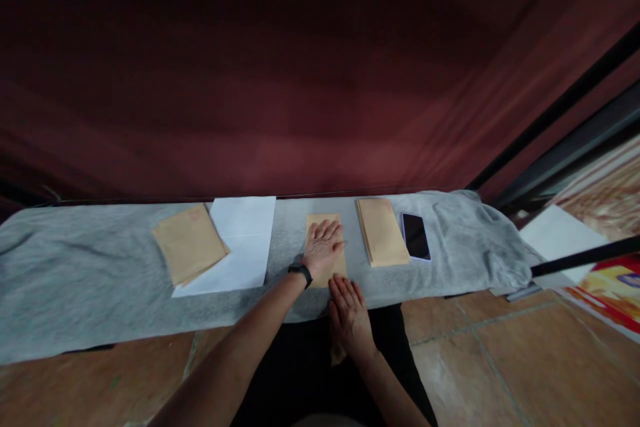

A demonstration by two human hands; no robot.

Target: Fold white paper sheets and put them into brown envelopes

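Left hand (pixel 324 253): open, flat on envelope (pixel 321 280).
Right hand (pixel 351 320): unclenched, fingers at near edge.
Technique: we should anchor with left, press evenly with right.

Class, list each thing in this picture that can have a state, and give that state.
Left hand: laid flat, palm down
Right hand: fingers extended, together
Middle envelope: flat, partly covered
Right-hand envelopes: stacked
Left-hand envelopes: piled, edges uneven
White paper: flat, partly covered
Smartphone: face up, screen dark
Wristwatch: worn
Grey cloth: spread, rumpled at right
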